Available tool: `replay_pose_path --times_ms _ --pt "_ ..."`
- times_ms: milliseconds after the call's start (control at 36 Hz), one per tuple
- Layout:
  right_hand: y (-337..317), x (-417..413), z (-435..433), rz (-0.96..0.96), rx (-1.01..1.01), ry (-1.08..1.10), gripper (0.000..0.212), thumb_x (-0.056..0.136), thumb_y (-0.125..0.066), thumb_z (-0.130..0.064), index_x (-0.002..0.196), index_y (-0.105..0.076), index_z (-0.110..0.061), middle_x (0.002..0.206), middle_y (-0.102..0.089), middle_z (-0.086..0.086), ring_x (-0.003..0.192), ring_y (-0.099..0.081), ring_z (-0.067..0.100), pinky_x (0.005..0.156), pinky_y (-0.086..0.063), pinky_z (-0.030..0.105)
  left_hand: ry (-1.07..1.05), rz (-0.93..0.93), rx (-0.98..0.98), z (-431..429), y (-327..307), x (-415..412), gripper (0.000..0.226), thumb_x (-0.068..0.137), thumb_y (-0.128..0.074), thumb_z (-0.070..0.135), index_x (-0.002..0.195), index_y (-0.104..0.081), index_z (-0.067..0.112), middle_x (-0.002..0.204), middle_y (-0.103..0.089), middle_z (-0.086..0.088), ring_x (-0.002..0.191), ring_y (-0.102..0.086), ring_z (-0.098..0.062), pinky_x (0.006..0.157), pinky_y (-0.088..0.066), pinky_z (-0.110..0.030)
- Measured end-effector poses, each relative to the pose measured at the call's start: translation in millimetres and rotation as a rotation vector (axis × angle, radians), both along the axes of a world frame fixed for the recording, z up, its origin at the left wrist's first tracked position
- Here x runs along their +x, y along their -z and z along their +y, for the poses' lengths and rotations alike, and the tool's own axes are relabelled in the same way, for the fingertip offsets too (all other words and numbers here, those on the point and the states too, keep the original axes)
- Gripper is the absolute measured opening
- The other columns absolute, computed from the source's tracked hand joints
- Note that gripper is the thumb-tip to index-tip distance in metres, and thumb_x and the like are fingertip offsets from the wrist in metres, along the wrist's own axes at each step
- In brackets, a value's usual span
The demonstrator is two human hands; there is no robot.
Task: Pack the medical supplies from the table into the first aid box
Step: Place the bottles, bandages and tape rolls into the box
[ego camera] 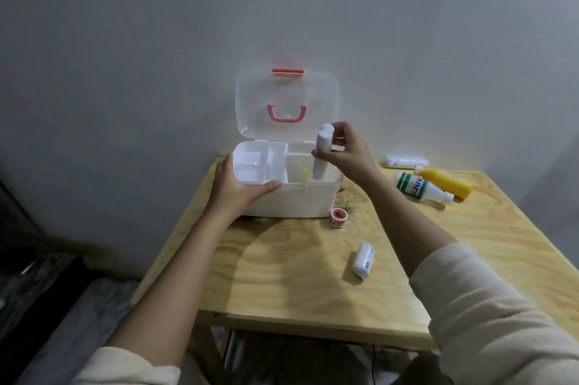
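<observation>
Here, right hand [347, 156] fingers pinch upright bandage roll [322, 152] inside open first aid box [291, 199]; left hand [238, 187] grips box edge.

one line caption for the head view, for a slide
Right hand lowers a bandage roll into the open first aid box.

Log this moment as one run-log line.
left hand: steadies first aid box | right hand: lowering bandage roll upright into right compartment | lid open | still on table: two rolls, two bottles, tape
</observation>
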State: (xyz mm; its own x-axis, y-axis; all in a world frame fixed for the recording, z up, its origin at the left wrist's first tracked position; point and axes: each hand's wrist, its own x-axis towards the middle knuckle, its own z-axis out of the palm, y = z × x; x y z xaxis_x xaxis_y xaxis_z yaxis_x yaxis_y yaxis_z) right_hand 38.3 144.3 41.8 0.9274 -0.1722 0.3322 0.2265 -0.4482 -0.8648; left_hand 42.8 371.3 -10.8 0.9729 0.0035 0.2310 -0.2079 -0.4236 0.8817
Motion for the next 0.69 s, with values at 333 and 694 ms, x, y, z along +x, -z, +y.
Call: replay_pose_path --times_ms 333,694 --pt "13.8 7.8 -13.1 0.099 -0.038 0.03 0.061 0.068 -0.08 -0.012 0.122 -0.052 -0.016 0.111 -0.058 0.004 0.095 -0.053 0.015 0.068 -0.046 0.019 -0.009 0.049 0.014 1.4 -1.1 -2.5 0.118 0.047 -0.085 0.064 0.147 -0.039 0.021 0.149 -0.04 0.001 0.137 -0.039 -0.019 0.112 -0.039 -0.042" --pt "12.1 15.0 -19.4 0.091 -0.234 0.091 0.045 0.071 -0.079 -0.02 0.114 -0.066 -0.013 0.114 -0.067 0.004 0.087 -0.055 0.013 0.07 -0.043 0.022 -0.013 0.03 0.017 0.2 -0.5 -1.1 0.103 0.064 -0.089 0.044 0.149 -0.035 0.021 0.151 -0.035 0.001 0.14 -0.035 -0.018 0.105 -0.033 -0.029"
